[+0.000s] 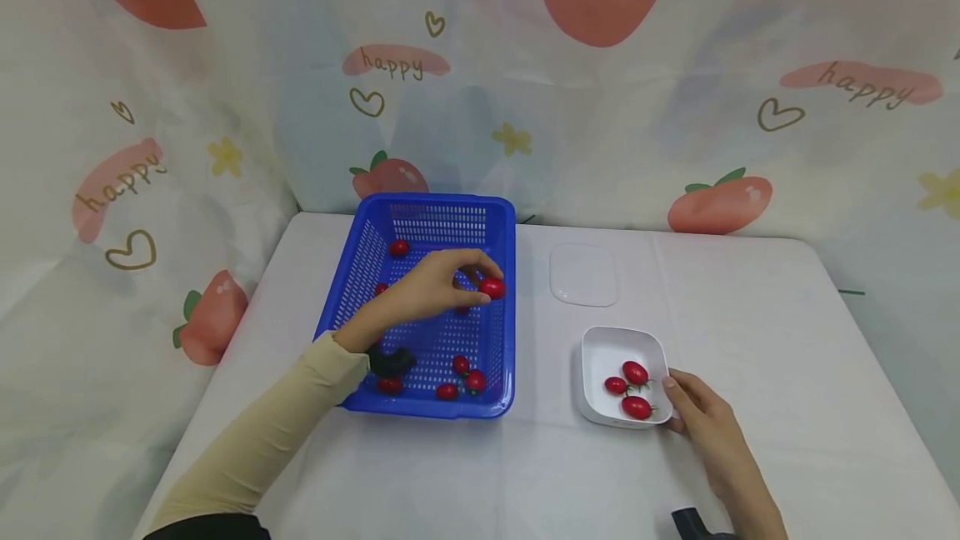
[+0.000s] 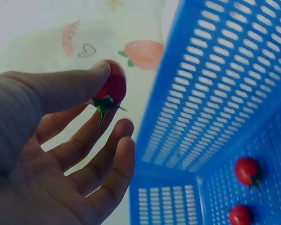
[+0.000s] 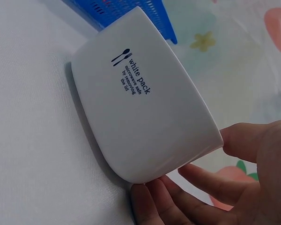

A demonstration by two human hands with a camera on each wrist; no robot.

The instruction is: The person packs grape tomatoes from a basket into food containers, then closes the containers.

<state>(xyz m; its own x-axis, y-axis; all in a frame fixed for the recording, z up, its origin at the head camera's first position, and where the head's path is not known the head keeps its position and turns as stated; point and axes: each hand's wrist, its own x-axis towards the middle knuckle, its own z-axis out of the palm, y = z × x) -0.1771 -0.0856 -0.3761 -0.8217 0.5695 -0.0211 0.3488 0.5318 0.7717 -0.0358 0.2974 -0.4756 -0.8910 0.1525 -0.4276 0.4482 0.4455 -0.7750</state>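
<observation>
Left hand (image 1: pixel 438 286): pinches a cherry tomato (image 1: pixel 492 287) between thumb and fingertips, above the blue basket (image 1: pixel 504 298) (near its right wall).
Basket: several more tomatoes lie inside.
Right hand (image 1: pixel 705 415): fingers rest against the white container (image 1: pixel 596 352), which holds three tomatoes.
Lid (image 1: pixel 583 275): lies on the table behind the container.

clear lid (image 1: pixel 583 274) on white table (image 1: pixel 750 315), strawberry-print "happy" backdrop (image 1: pixel 675 107)
</observation>
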